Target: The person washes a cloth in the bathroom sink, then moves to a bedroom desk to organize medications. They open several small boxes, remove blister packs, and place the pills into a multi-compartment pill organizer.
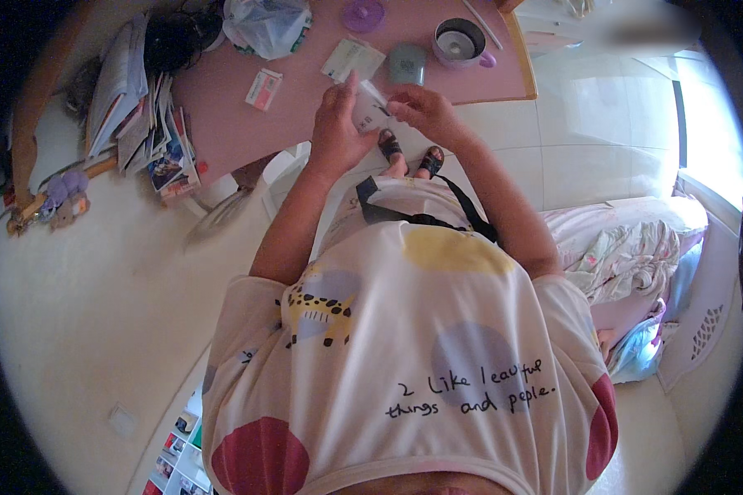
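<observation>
In front of me, at the near edge of a pink-topped table (pixel 223 133), my left hand (pixel 339 129) grips a small whitish plastic packet (pixel 366 111) that bears dark print. The thumb and fingertips of my right hand (pixel 426 114) pinch its right side near the edge. What is inside the packet is too unclear to tell. Just beyond it lie a pale green-and-white flat packet (pixel 353 59) and a grey-green container (pixel 407 64). A small red-and-white box (pixel 264 90) rests on the table left of my left hand.
A steel mug (pixel 460 42) with a lilac handle, a purple round lid (pixel 364 13) and a white stick (pixel 483 25) are on the table. A plastic bag (pixel 269 28) stands near books and papers (pixel 121 93) at left. A bed (pixel 619 216) with crumpled cloth is at right.
</observation>
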{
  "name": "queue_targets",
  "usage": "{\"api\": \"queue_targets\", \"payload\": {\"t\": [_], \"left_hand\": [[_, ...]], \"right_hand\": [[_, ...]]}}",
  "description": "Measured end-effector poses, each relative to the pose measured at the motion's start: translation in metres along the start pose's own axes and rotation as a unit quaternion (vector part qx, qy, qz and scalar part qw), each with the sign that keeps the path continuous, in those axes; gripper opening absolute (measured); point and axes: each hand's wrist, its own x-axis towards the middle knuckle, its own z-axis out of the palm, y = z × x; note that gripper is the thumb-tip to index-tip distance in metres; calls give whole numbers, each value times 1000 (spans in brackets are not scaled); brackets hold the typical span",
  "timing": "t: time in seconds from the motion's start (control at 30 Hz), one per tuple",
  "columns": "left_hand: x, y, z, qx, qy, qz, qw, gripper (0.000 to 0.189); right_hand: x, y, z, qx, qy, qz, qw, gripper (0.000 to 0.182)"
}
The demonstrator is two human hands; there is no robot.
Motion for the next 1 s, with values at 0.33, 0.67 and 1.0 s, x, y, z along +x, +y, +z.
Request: {"api": "queue_targets", "payload": {"t": [0.33,0.67,1.0], "left_hand": [[-12,16,-1,-4,14,7,1000,84],[-27,23,0,-138,39,-6,990,86],[-32,26,5,-116,50,-9,992,83]], "right_hand": [[-26,-7,-8,119,-53,60,990,30],[-33,-10,-11,272,2,69,960,26],[-40,-48,-17,-251,81,-260,929,26]]}}
